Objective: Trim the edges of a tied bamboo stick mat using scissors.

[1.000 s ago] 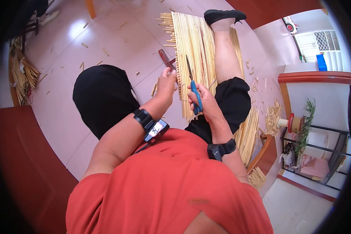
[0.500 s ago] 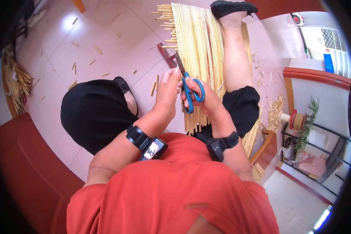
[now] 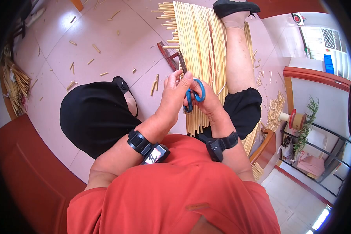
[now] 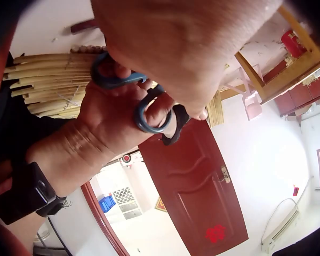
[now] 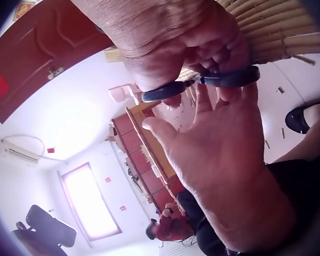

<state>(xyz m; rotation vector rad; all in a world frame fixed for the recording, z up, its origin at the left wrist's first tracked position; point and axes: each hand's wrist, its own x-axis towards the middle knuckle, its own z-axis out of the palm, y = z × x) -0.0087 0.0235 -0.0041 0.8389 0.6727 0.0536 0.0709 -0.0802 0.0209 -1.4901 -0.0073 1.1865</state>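
My right hand [image 3: 210, 100] grips a pair of scissors [image 3: 199, 90] by the blue handles, its fingers through the loops, as the left wrist view shows too. The blades point forward along the left edge of a mat of thin straw-coloured sticks [image 3: 197, 43]. Close against the scissors is my left hand [image 3: 171, 93], its thumb overlapping them in the head view. In the right wrist view the left hand's thumb [image 5: 159, 129] stretches apart from its fingers, whose tips are partly hidden behind the handles.
Short cut stick pieces [image 3: 96, 48] lie scattered over the tiled floor. A dark red wooden piece [image 3: 165, 55] is beside the mat's left edge. Bundles of sticks [image 3: 16, 80] stand at far left. The person's outstretched leg [image 3: 240, 58] lies along the mat's right side.
The scissors have come left to the left hand at the mat's edge. The left thumb has shifted right over the scissors. The view has tilted slightly since one second ago.
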